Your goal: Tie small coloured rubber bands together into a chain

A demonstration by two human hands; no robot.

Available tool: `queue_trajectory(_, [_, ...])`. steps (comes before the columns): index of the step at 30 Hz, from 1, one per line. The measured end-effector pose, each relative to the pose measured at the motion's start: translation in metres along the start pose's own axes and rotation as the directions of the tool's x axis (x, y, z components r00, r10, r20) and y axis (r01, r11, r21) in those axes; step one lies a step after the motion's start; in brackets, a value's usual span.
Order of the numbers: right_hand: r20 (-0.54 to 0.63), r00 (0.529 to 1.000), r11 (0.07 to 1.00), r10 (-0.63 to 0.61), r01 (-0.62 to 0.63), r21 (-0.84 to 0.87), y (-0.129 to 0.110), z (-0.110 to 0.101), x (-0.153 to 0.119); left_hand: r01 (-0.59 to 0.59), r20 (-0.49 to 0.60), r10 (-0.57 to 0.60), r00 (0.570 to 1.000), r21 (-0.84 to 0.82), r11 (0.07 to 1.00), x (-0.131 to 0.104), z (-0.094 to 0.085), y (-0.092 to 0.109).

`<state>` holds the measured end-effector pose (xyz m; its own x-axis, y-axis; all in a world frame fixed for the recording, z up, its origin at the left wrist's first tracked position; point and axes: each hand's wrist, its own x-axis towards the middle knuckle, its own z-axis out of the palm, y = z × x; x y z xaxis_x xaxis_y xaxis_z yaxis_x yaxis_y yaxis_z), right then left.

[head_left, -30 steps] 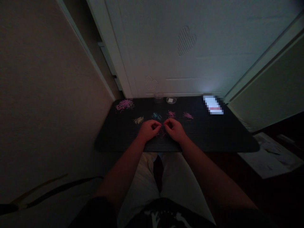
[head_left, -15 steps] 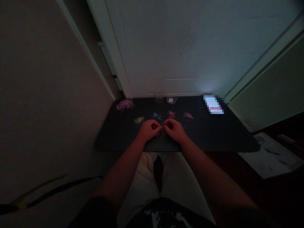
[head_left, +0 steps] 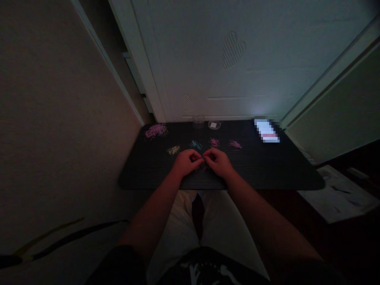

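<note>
My left hand and my right hand meet fingertip to fingertip over the dark table, both closed in a pinch. Whatever lies between the fingertips is too small and dim to make out. Just under them is a small pile of pinkish thin strands, partly covered by the hands. Beyond the hands sit a pale yellow pile, a blue pile, a pink pile and a purplish-pink pile, all of similar thin bits.
A larger mixed pile lies at the table's far left corner. A clear round container and a round lid with a white label stand at the back. A lit phone rests far right. The black table meets a white door.
Both hands stay in nearly the same place, with only slight shifts of the fingers. The piles, container and phone have not moved.
</note>
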<state>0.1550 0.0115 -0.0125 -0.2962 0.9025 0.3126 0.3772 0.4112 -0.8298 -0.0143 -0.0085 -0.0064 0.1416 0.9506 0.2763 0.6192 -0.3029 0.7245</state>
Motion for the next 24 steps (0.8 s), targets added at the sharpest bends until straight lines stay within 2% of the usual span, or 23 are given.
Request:
queue_trajectory(11, [-0.019,1.0,1.0,-0.015,0.014,-0.018,0.0002,-0.0007,0.0,-0.061,0.001,0.061,0.998,-0.013,0.998,-0.0005,-0.0006,0.0001])
queue_trajectory(24, [-0.013,1.0,0.999,-0.015,0.014,-0.046,-0.0017,-0.0001,0.0001,-0.006,-0.017,0.006,1.0,0.026,1.0,-0.0001,0.0004,-0.0012])
